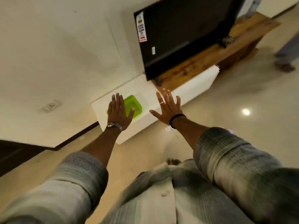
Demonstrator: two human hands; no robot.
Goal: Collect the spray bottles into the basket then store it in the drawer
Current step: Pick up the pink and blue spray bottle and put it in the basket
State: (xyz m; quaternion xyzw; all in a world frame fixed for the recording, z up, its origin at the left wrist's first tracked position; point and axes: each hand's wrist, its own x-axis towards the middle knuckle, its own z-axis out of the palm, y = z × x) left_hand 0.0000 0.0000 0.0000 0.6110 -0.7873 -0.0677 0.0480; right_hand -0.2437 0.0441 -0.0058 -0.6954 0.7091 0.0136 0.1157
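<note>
Green basket (135,104) on white cabinet (191,88) top near its left end, contents unclear. Left hand (119,111) and right hand (168,107) both flat, fingers spread, grasping nothing.

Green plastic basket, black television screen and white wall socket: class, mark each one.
Green plastic basket (135,103): head view, right rim.
Black television screen (186,33): head view, panel centre.
White wall socket (51,105): head view, faceplate.

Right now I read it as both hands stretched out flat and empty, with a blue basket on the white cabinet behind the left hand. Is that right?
Not quite: the basket is bright green, not blue. The head view shows it sitting on the white cabinet, partly hidden behind the left hand. The rest holds: the left hand and the right hand are both stretched out flat and empty.
</note>
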